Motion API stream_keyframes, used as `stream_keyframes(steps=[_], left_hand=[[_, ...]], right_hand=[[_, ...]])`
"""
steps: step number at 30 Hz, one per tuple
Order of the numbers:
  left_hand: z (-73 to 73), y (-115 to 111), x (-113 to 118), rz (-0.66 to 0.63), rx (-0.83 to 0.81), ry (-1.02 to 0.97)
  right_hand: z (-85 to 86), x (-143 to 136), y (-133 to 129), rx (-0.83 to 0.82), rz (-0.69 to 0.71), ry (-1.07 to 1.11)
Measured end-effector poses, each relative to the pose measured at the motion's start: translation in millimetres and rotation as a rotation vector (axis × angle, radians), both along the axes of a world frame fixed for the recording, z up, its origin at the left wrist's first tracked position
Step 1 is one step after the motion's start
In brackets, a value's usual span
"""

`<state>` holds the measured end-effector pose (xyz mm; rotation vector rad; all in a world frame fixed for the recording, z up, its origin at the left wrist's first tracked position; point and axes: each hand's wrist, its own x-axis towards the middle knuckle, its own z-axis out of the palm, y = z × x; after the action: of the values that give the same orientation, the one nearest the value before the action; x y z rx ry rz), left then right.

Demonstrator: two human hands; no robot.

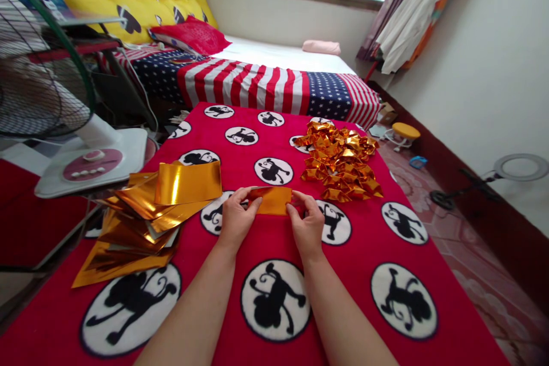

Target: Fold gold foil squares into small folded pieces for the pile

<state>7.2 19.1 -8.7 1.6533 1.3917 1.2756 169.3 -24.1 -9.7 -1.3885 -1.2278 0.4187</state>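
A small rectangle of shiny gold paper [274, 201] is held level between both hands above the red cloth. My left hand [241, 211] pinches its left end, thumb in front and fingers behind. At the right end, my right hand [306, 214] grips the paper between thumb and fingers. To the left lies a loose, overlapping stack of gold sheets [189, 183]. Folded gold paper pieces [343, 160] are heaped at the right, beyond my right hand.
The table cloth [274, 240] is red with monkey prints in white circles. A fan [94, 143] stands at the left edge. Behind the table is a bed [266, 88] with a striped cover. A yellow stool [405, 130] and a ring light [521, 167] are on the right.
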Motion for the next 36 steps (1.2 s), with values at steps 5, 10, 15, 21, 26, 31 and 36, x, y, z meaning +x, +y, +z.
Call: stream_keyframes(steps=[5,10,15,21,26,31,36], left_hand=[[-1.5,-0.3,0.8,-0.020,-0.007,0.007],[-0.3,1.2,0.8,0.034,0.037,0.057],[1.1,2.1,-2.0,-0.010,0.094,0.103],[5.2,0.2,-1.7,0.007,0.093,0.129],[4.3,-0.7,0.4,-0.002,0.098,0.125],[4.3,-2.1,0.7,-0.043,0.116,0.118],[3.1,-1.7,0.7,-0.053,0.098,0.125]], right_hand=[[-3.4,-1.0,0.3,-0.051,0.028,0.115],[0.4,-0.7,-0.5,0.000,0.025,0.045],[3.2,-1.3,-1.0,0.085,-0.009,0.086],[3.5,-1.5,-2.5,0.103,0.021,0.110],[5.0,-2.4,-2.7,0.092,0.070,0.097],[2.0,-2.3,-1.8,0.038,0.098,0.087],[-1.2,-2.3,-0.7,0.016,0.087,0.108]])
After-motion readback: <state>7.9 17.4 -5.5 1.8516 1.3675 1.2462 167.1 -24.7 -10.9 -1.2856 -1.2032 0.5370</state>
